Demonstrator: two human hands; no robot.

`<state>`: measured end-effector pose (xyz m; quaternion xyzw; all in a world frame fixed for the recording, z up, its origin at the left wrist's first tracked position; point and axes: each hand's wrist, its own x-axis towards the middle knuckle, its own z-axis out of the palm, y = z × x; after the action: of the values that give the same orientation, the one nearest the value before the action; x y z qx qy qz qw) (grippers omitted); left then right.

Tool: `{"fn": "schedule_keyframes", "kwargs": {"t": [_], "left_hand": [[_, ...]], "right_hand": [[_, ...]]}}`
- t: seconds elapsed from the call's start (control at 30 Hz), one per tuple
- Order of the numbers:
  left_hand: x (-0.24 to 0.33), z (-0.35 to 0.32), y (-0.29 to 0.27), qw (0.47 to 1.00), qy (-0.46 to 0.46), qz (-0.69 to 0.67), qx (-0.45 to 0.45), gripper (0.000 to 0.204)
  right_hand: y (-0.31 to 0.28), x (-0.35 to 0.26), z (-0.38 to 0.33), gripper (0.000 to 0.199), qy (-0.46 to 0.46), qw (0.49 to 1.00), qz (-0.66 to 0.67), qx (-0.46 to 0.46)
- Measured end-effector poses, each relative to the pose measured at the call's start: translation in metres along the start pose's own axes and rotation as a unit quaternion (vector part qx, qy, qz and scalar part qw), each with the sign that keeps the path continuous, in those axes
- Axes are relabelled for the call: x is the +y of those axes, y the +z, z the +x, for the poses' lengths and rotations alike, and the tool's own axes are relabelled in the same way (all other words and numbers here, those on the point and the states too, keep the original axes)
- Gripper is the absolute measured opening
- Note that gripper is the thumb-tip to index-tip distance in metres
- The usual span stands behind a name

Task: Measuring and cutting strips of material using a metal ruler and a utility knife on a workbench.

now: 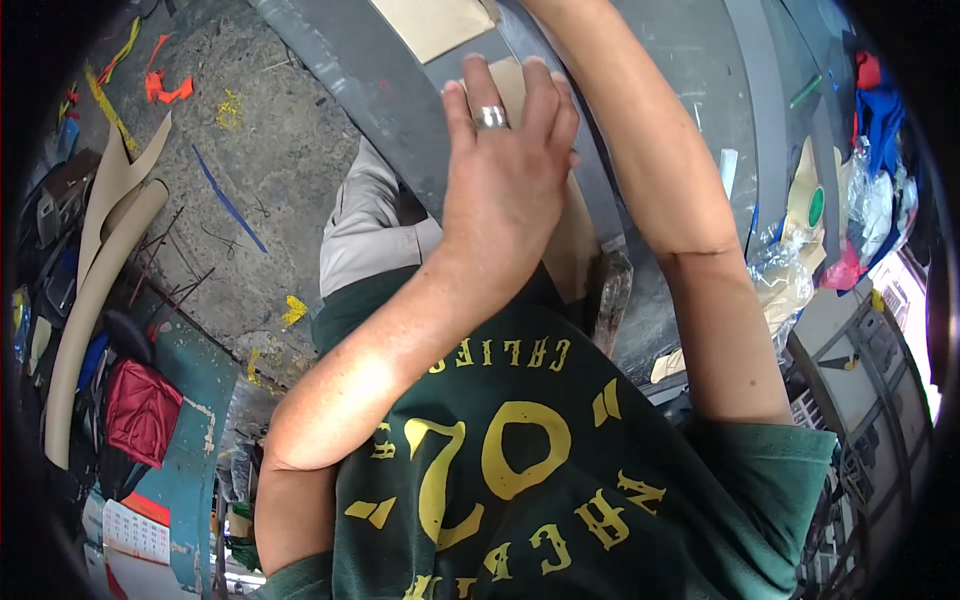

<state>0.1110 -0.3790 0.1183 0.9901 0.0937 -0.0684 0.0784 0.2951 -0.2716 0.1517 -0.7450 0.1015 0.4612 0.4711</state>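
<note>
Largest first, we have a broad, smooth grey tabletop (702, 60) in front of us, and our bare right forearm (645, 130) reaches across it until the right hand leaves the top of the view, so we cannot tell whether its fingers are apart or together. A long, flat tan sheet (572, 248), seemingly card, lies on that surface under our left hand (510, 170) and shows again beside the wrist. That hand lies over it, fingers slightly apart; with the thumb mostly hidden, we cannot tell whether it pinches an edge. Just beyond the fingertips is a second, squarish tan sheet (430, 25), cut off by the frame. Near the wrist sits a crumpled strip of clear plastic (613, 300). Smallest is the wide silver-coloured ring (491, 117) on one finger. We judge the step to be steadying or placing the long sheet; the next move calls for even pressure and aligned edges.
</note>
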Motion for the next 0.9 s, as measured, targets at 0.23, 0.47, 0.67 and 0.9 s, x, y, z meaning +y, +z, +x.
{"fn": "schedule_keyframes", "kwargs": {"t": [0.23,0.47,0.67,0.9], "left_hand": [[-0.012,0.004,-0.007,0.999,0.031,0.001,0.005,0.056],[-0.098,0.016,-0.031,0.981,0.176,-0.037,0.070,0.042],[-0.145,0.068,-0.030,0.936,0.352,-0.029,-0.014,0.028],[-0.137,0.092,-0.030,0.895,0.440,0.039,-0.058,0.016]], "right_hand": [[-0.072,0.005,-0.036,0.043,-0.117,0.979,0.106,-0.127],[-0.165,0.138,-0.039,0.051,-0.382,0.863,-0.306,0.124],[-0.164,0.191,-0.039,0.042,-0.372,0.792,-0.431,0.221],[-0.162,0.225,-0.065,0.038,-0.309,0.818,-0.397,0.277]]}}
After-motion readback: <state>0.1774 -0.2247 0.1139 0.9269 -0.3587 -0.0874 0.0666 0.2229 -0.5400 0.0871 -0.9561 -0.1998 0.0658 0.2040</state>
